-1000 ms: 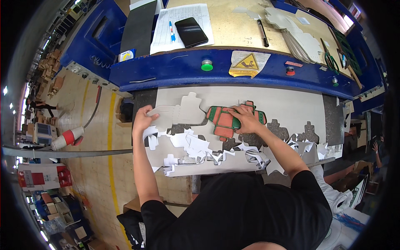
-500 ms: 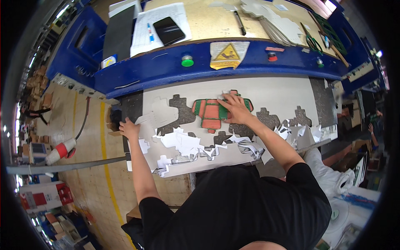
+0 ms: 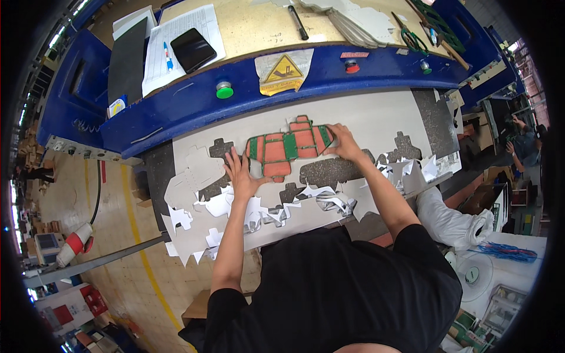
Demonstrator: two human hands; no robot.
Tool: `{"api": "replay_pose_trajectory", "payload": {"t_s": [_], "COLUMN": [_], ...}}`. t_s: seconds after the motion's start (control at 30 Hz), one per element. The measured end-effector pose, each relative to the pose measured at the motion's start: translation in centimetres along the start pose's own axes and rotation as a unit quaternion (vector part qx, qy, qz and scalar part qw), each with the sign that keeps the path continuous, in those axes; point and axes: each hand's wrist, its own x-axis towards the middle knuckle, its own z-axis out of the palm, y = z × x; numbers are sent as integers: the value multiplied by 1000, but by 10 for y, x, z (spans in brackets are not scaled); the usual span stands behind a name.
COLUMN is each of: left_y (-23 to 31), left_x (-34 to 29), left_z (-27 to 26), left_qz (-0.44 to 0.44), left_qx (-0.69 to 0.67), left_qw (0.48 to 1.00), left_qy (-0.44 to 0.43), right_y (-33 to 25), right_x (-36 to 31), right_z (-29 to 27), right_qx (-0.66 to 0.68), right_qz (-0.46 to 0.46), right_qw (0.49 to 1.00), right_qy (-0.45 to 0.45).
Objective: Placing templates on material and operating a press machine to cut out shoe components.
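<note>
A flat cutting die [image 3: 276, 154] with red and green padding lies on a pale cardboard sheet [image 3: 223, 129] in front of me. My right hand [image 3: 347, 144] holds its right end, thumb and fingers at the edge. At the die's left end is my left hand [image 3: 242, 177], fingers spread, its thumb by the lower edge. A cut grey cardboard blank [image 3: 191, 176] rests left of that hand. Dark speckled board [image 3: 329, 170] shows through die-shaped openings in the sheet. Torn white scraps [image 3: 253, 212] lie along the near side.
A blue machine beam [image 3: 194, 94] with a green button [image 3: 224, 90] and a red button [image 3: 352, 66] crosses behind the sheet. On the shelf above are a phone [image 3: 193, 50], a marker [image 3: 298, 22], stacked card pieces [image 3: 359, 23] and scissors [image 3: 410, 35].
The die has turned slightly and now lies between both hands. My left hand has moved right from the cut blank to the die. My right hand has shifted from its top to its right end.
</note>
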Motion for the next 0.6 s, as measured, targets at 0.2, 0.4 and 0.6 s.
{"api": "replay_pose_trajectory", "payload": {"t_s": [0.2, 0.4, 0.6], "left_y": [1, 14, -5], "left_x": [12, -2, 11], "left_z": [0, 4, -7], "left_qz": [-16, 6, 35], "left_qx": [1, -7, -4], "left_qw": [1000, 998, 999], "left_qy": [-9, -55, -27], "right_y": [7, 14, 7], "right_x": [8, -27, -4], "right_z": [-5, -15, -4], "right_qx": [4, 1, 3], "right_qz": [-20, 21, 6], "right_qw": [1000, 1000, 1000], "right_qy": [-11, -9, -4]}}
